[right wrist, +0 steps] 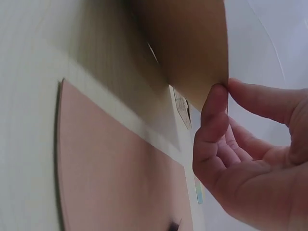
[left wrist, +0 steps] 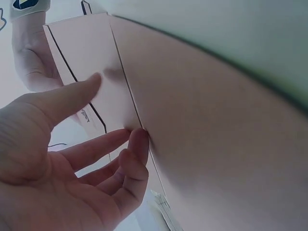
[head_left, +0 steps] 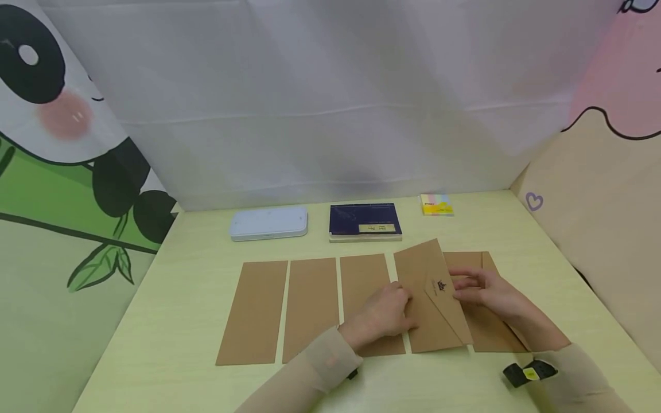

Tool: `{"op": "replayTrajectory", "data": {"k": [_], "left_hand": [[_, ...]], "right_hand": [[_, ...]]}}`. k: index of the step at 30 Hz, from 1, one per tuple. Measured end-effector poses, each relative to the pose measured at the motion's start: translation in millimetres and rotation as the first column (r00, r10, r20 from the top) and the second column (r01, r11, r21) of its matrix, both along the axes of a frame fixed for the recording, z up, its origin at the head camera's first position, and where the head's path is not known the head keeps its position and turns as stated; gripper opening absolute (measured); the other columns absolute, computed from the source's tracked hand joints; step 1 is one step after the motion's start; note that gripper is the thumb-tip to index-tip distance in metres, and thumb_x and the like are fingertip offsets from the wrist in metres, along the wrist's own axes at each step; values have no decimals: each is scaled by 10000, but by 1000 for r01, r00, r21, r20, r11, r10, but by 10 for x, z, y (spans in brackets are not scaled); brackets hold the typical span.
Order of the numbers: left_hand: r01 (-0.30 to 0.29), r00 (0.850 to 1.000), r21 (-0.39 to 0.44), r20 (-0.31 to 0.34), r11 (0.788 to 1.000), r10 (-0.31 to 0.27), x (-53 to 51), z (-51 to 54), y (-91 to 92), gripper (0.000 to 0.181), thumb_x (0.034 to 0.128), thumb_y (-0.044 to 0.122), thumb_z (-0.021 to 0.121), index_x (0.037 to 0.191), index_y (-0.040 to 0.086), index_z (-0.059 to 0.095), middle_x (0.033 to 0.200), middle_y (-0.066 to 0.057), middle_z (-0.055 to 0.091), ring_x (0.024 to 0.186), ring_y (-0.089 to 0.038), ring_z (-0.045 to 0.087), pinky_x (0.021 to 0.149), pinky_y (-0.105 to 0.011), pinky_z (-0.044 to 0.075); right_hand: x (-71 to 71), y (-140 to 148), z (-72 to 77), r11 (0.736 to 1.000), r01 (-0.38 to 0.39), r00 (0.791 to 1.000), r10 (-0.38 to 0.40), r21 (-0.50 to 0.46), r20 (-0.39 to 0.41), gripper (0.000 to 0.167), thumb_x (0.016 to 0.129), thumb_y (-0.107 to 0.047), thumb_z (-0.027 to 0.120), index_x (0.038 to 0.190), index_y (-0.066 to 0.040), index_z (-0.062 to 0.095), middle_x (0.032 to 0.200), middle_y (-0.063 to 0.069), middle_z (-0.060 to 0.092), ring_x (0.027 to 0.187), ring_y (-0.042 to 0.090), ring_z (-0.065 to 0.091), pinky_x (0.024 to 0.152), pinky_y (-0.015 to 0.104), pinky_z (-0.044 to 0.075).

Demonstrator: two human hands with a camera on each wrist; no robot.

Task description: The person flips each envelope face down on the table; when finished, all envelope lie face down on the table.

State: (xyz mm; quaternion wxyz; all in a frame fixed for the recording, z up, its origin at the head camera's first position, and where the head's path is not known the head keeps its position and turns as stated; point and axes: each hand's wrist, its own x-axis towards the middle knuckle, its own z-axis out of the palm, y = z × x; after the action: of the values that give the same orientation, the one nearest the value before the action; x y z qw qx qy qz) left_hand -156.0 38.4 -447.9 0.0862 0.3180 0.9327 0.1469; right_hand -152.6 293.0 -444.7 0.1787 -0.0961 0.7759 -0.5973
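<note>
A brown kraft envelope [head_left: 420, 307] with a flap and a small black crown print is tilted, its right side raised above the table. My right hand [head_left: 482, 292] pinches its right edge between thumb and forefinger, as the right wrist view shows with the right hand [right wrist: 255, 149]. My left hand [head_left: 382, 312] is at the left edge, fingertips touching there. In the left wrist view the thumb of the left hand [left wrist: 72, 159] extends over the envelope [left wrist: 91, 48] without closing on it. Partly behind my right hand lies another brown envelope [head_left: 485, 332].
More brown envelopes lie in a row to the left, among them the leftmost envelope [head_left: 253, 315]. Along the back stand a pale blue case [head_left: 268, 222], a dark blue notebook [head_left: 361, 218] and a pack of sticky notes [head_left: 437, 205]. A white curtain [head_left: 330, 115] hangs behind the table.
</note>
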Motion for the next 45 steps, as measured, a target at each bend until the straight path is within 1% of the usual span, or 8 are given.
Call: {"op": "replayTrajectory", "data": {"k": [5,10,14,20,27,31,39,45], "left_hand": [[-10,999,69,42,998,7,-3,-12,8,456,852,443,690,1105,65,663,978,8,581,838,-99,526,754,-212,439],[-18,998,99,58,995,12,-7,-16,19,459,883,468,642,1143,90,651,1037,5,585,881,-96,529,775,-222,442],[-8,999,114,53,993,2,-15,-14,30,444,893,458,632,1146,94,643,1016,13,585,869,-89,525,767,-220,442],[5,999,141,35,990,-10,-15,5,47,464,919,462,590,1187,85,620,1041,4,595,912,-97,541,788,-225,444],[-21,999,194,52,981,11,-11,4,66,466,942,476,539,1220,108,604,1053,6,596,913,-91,535,795,-225,437],[-33,998,213,61,976,20,-14,-24,75,492,963,485,486,1270,110,571,1063,1,597,923,-91,536,801,-228,437],[-47,994,288,112,957,16,-16,-21,86,470,1006,435,411,1281,82,557,1093,-19,607,895,-81,549,752,-214,454],[-26,997,369,81,929,-5,-20,-6,113,395,1035,401,329,1184,134,579,997,25,624,885,-79,572,741,-209,454]], "right_hand": [[-20,8,-30,995,1,998,6,-103,67,509,967,-60,538,1381,142,320,1157,179,626,980,172,625,792,325,502],[-27,-14,-29,992,-19,997,28,-128,72,468,1012,-108,454,1386,138,316,1191,150,613,963,196,621,785,341,494],[-23,-30,-33,987,-28,996,41,-156,80,477,1012,-119,460,1383,141,312,1168,122,629,943,211,627,790,346,496],[-27,-65,-88,980,-113,991,122,-164,50,533,982,-73,505,1398,158,265,1222,235,578,1012,229,627,815,362,502],[-31,-143,-169,958,-239,966,251,-158,63,587,967,-84,540,1445,91,247,1290,299,492,1068,335,585,839,433,489],[-19,-188,-179,957,-252,962,264,-146,70,604,979,-110,525,1461,76,211,1318,307,458,1102,355,560,865,432,476],[-15,-274,-170,952,-269,952,285,-144,108,662,995,-152,507,1496,33,116,1315,263,474,1081,364,562,852,468,477],[-29,-313,-173,934,-291,939,320,-207,124,674,1020,-170,452,1520,-51,17,1342,253,462,1114,368,550,872,476,466]]}}
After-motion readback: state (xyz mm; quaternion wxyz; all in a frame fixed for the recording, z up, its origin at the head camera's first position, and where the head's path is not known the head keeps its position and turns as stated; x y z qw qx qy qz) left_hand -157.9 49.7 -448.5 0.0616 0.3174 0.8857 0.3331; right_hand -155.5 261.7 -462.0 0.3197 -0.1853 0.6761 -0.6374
